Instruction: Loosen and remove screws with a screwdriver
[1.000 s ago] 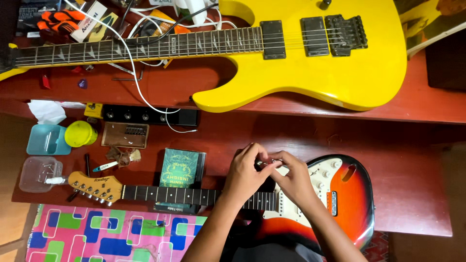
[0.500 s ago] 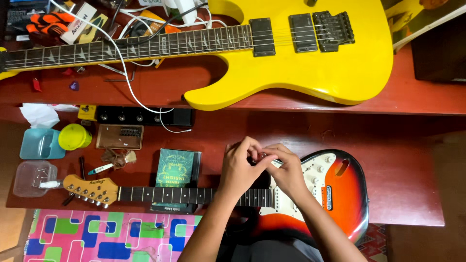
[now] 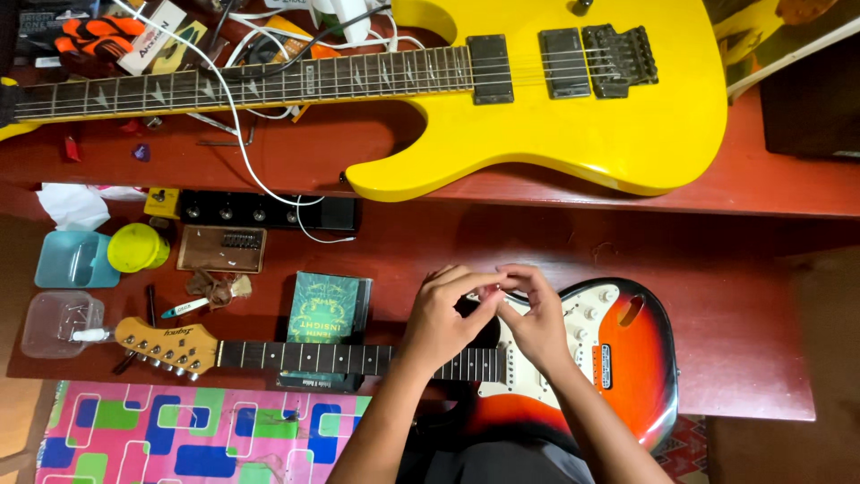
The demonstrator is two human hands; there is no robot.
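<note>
Left hand (image 3: 443,324) and right hand (image 3: 540,323) up close together, fingertips pinched and meeting just above the red-and-black guitar (image 3: 627,367), right about where the neck (image 3: 305,357) joins the body. Both clenched into a fine pinch, not flat or relaxed. Looks like something tiny or thin nipped between them, but honestly can't tell what from this angle. Too small, and half hidden by the fingers.

Main worry from here: losing whatever's in that pinch. Nothing underneath but the white plate of the guitar, then the dark red worktop (image 3: 743,296), with its front edge close below the guitar. Easy for a tiny part to bounce off the body and vanish over that edge, or down onto the colourful mat (image 3: 179,430). No tray under the hands either. Clear tub (image 3: 55,324) and blue tub (image 3: 72,260) parked way off at the far left, well apart from the action.

Second worry: the guitar itself. Body hanging partly over the worktop's front edge, seemingly resting against the lap. Any hard pull with both hands busy, and could see it tipping or sliding.

Also a green booklet (image 3: 327,309) tucked partly under the neck, so a bit of wobble there possibly.

Further back, big yellow guitar (image 3: 555,116) lying across the raised shelf, with a white cable (image 3: 231,116) trailing over its neck and down towards the black box with knobs (image 3: 269,212). Snag that with an elbow and could drag stuff along.
</note>
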